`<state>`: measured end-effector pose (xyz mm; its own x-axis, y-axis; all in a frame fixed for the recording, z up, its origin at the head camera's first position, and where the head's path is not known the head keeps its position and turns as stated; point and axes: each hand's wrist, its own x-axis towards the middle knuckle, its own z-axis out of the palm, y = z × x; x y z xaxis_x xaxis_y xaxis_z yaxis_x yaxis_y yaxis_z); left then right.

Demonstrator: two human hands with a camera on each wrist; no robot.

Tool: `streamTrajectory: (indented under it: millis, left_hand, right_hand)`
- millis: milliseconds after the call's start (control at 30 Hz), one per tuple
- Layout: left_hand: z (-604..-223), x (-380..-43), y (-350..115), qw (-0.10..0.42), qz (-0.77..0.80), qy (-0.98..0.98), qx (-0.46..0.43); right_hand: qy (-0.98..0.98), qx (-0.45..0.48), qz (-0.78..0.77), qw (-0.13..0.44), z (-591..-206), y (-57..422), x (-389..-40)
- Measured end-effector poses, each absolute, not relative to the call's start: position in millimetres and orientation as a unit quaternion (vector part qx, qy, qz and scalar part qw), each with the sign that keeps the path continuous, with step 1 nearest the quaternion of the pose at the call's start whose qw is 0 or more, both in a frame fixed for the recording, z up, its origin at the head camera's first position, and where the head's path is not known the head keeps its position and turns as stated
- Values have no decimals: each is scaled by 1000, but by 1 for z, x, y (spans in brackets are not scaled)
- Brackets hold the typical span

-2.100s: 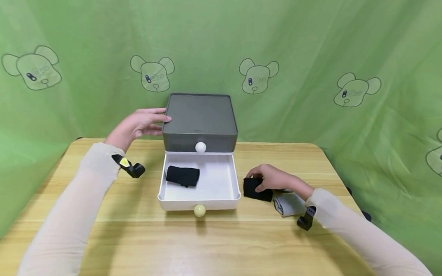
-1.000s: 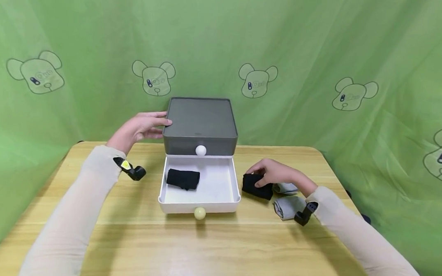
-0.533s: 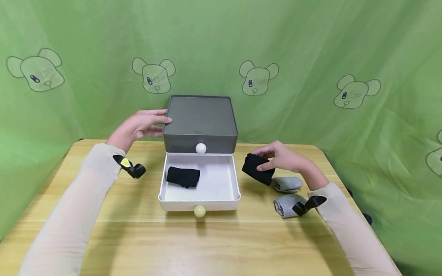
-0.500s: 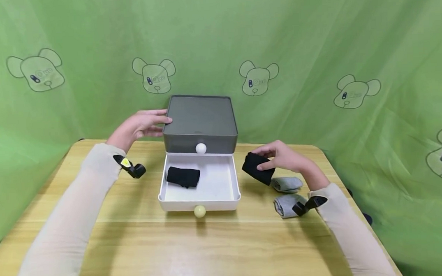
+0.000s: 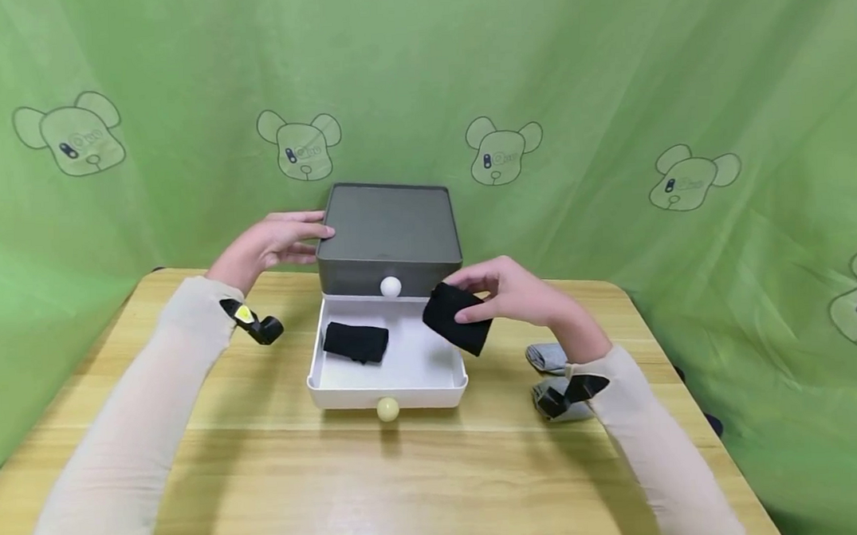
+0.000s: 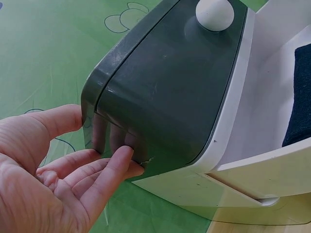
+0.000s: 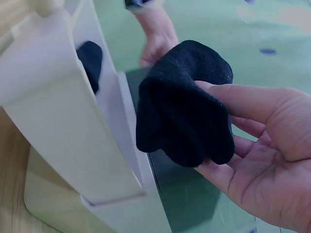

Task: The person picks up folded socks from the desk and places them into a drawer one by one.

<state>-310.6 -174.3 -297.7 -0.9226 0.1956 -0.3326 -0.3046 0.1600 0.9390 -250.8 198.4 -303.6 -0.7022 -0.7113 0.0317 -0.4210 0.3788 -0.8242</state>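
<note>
My right hand (image 5: 513,294) pinches a folded black sock (image 5: 451,321) between thumb and fingers, tilted above the right side of the pulled-out white drawer (image 5: 362,399). In the right wrist view the sock's folded layers (image 7: 182,107) face the camera. A second folded black sock (image 5: 356,342) lies in the left half of the drawer. On the left, my left hand (image 5: 272,241) rests against the side of the small drawer cabinet (image 5: 390,221), thumb at its top edge. The left wrist view shows its fingers (image 6: 104,187) extended along the dark glossy side.
Two folded grey socks, one farther back (image 5: 545,358) and one nearer (image 5: 549,406), lie on the wooden table (image 5: 409,476) beneath the right wrist. A white knob (image 5: 390,287) marks the upper drawer, a cream knob (image 5: 388,410) the lower. Behind hangs a green curtain (image 5: 391,77).
My right hand has lifted the black sock off the table and carried it left over the drawer, uncovering the grey socks. The left hand stays in place at the cabinet.
</note>
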Motion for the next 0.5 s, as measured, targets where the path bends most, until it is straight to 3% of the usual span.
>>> streamTrajectory:
  millis: [500]
  left_hand:
    - [-296,-310,-173,189,645,740,-39]
  right_hand:
    - [847,-401,-320,140,-308,159,-252]
